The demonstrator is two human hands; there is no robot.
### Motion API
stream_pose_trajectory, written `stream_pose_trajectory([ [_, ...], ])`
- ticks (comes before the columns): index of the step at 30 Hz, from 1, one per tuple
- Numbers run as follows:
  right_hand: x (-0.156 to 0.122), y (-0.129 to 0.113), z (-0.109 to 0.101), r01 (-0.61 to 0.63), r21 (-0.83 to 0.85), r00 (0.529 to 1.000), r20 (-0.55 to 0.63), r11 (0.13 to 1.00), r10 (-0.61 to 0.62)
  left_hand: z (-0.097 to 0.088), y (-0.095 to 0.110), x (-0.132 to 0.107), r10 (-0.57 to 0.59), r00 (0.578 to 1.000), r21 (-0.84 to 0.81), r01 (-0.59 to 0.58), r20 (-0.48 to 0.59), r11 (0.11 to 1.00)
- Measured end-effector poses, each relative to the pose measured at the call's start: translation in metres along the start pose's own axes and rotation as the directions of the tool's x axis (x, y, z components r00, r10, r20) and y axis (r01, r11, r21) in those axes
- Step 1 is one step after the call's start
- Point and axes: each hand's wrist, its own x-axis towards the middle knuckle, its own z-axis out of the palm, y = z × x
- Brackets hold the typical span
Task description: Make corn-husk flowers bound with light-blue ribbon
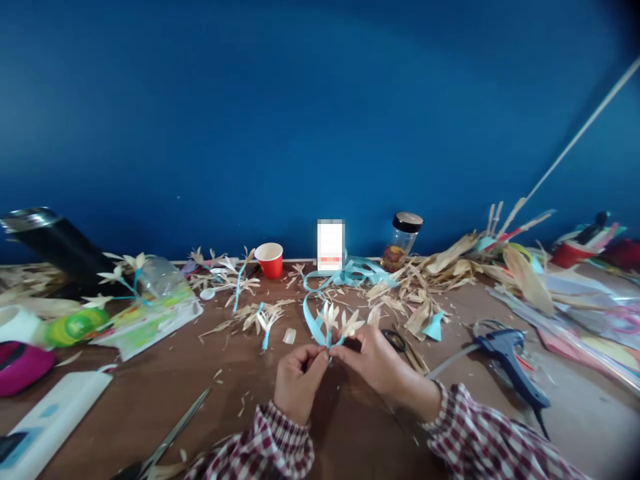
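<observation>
My left hand (300, 383) is closed in a pinch on the stem of a cream husk flower (330, 317). Beside it my right hand (383, 363) pinches at the same spot, where a second husk flower (353, 325) leans out to the right. A light blue ribbon (313, 323) runs from the fingers in a loop back to a loose pile of ribbon (363, 272). The fingertips nearly meet, so the stems between them are mostly hidden. A finished-looking husk flower (267, 327) with a blue stem lies to the left of my hands.
Scissors (175, 427) lie front left, near a white power strip (60, 420). A blue glue gun (515, 363) rests at right. Behind stand a red paper cup (271, 261) and a black-lidded jar (403, 240). Dry husks (445, 270) and scraps are scattered around.
</observation>
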Motion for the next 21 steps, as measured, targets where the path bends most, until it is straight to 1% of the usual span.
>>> stream_pose_trajectory([
  [2,0.000,-0.001,0.002,-0.017,-0.018,0.994,-0.104,1.000,0.015,-0.001,-0.001,0.002,-0.017,1.000,-0.028,0.017,-0.001,0.999],
  [3,0.000,-0.002,0.001,-0.024,0.012,0.994,-0.110,1.000,0.025,-0.002,-0.001,0.003,-0.033,0.999,-0.058,0.033,0.005,0.998],
  [4,0.000,-0.002,-0.001,-0.024,0.061,0.997,-0.067,0.998,0.028,-0.002,-0.001,0.005,-0.055,0.998,-0.092,0.057,0.025,0.994],
  [6,0.000,-0.001,-0.007,-0.029,0.213,0.996,0.086,0.977,0.011,-0.004,0.000,0.007,-0.106,0.989,-0.166,0.122,0.103,0.979],
  [8,0.000,0.002,-0.014,-0.063,0.384,0.972,0.231,0.921,-0.030,-0.005,0.002,0.008,-0.147,0.967,-0.216,0.192,0.207,0.957],
  [10,-0.001,0.007,-0.017,-0.124,0.512,0.951,0.307,0.850,-0.046,-0.007,0.004,0.008,-0.164,0.944,-0.225,0.233,0.285,0.946],
  [12,-0.002,0.012,-0.016,-0.169,0.590,0.945,0.325,0.789,-0.041,-0.008,0.005,0.007,-0.163,0.934,-0.197,0.234,0.318,0.952],
  [15,-0.002,0.019,-0.010,-0.197,0.648,0.949,0.315,0.736,-0.023,-0.009,0.006,0.006,-0.167,0.924,-0.137,0.226,0.345,0.964],
  [19,-0.003,0.020,-0.003,-0.205,0.675,0.953,0.303,0.709,-0.013,-0.011,0.010,0.006,-0.202,0.916,-0.054,0.234,0.346,0.971],
  [21,-0.004,0.018,-0.002,-0.193,0.677,0.959,0.282,0.710,-0.007,-0.011,0.013,0.006,-0.197,0.928,0.040,0.195,0.317,0.980],
])
